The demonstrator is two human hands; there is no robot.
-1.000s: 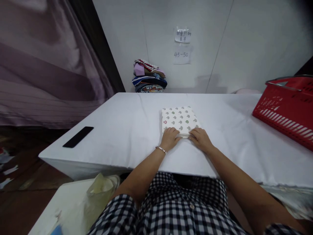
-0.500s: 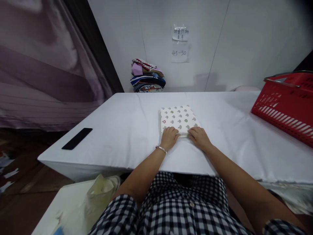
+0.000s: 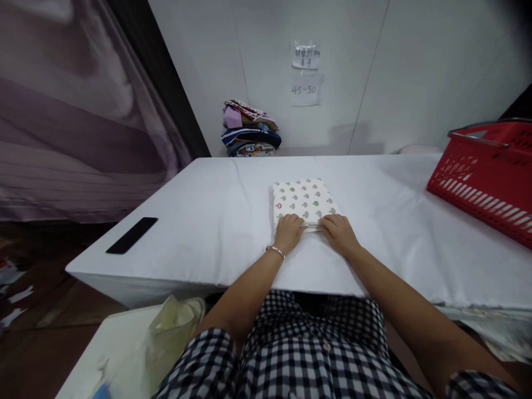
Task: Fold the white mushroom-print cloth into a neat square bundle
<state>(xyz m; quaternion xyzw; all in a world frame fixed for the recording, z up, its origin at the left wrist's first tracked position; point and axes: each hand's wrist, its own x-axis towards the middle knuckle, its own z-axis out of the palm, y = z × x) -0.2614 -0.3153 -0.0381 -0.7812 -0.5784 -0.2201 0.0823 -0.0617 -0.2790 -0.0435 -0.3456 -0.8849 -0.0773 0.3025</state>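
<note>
A white folded cloth [image 3: 303,199] printed with grey, red and green mushroom shapes lies flat on the white-covered table [image 3: 216,216] in front of me. My left hand [image 3: 288,233] grips its near left corner, fingers on top and thumb toward the near edge. At the near right corner my right hand [image 3: 338,234] grips it in the same way. Between the two thumbs the stacked layers of the near fold show. The undersides of the corners are hidden by my hands.
A red plastic basket [image 3: 486,172] with a metal handle stands at the right. Folded fabrics [image 3: 251,130] are piled at the back against the wall. A flat black object [image 3: 132,235] lies near the left edge. Below left is a pale bag [image 3: 170,327].
Almost nothing differs. Both hands keep their hold on the near corners of the cloth, and the view has shifted very slightly.
</note>
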